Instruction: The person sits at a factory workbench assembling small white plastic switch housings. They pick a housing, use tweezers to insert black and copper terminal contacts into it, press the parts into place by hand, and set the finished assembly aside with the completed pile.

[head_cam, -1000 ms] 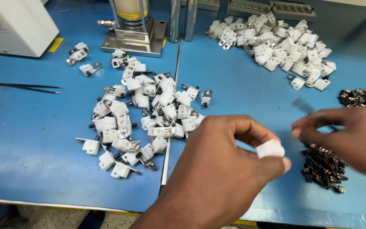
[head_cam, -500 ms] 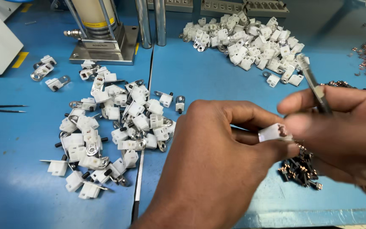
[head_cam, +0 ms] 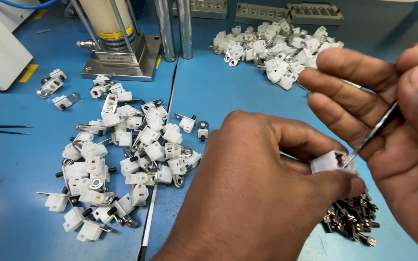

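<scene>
A small white plastic connector housing (head_cam: 334,162) sits pinched above the surface's near right edge. Thin metal tweezers (head_cam: 378,129) slant down, their tip touching its open end.

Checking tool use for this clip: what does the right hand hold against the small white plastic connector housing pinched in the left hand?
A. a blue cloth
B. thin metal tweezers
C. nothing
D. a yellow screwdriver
B: the right hand grips thin metal tweezers whose tip meets the small white plastic connector housing pinched in the left hand.
</scene>
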### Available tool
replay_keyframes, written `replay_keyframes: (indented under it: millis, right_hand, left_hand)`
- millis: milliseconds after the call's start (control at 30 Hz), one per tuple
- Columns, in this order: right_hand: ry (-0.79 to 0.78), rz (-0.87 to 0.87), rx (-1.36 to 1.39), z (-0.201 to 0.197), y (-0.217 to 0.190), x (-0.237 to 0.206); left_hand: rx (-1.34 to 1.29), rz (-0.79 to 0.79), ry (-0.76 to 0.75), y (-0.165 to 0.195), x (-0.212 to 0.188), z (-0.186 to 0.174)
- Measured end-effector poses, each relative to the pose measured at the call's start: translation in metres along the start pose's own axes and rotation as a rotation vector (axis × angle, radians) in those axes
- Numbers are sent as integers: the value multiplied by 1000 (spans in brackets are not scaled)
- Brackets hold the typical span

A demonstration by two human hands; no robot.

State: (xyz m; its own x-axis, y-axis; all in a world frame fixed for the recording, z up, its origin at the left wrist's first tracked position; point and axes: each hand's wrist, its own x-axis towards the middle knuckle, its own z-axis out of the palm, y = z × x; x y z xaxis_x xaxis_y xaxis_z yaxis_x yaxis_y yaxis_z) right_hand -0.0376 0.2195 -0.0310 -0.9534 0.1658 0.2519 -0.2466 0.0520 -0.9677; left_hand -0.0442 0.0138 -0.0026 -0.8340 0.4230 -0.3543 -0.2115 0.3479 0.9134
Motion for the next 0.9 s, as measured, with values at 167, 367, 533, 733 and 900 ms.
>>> replay_keyframes:
  millis: [167, 367, 533, 733, 900]
  right_hand:
    - [-38, -95, -101, 7, 8, -8]
    - [-171, -56, -4, 35, 6, -10]
    - [112, 131, -221, -22, 56, 33]
    - [-116, -86, -1544, -82, 144, 100]
    - [-127, 609, -820, -45, 94, 81]
  left_hand:
    - [-66, 35, 54, 1, 6, 1]
    - [-4, 150, 177, -24, 24, 13]
    - [67, -56, 156, -48, 33, -24]
    - [1055, -274, 610, -35, 40, -97]
    - [367, 330, 373, -37, 55, -52]
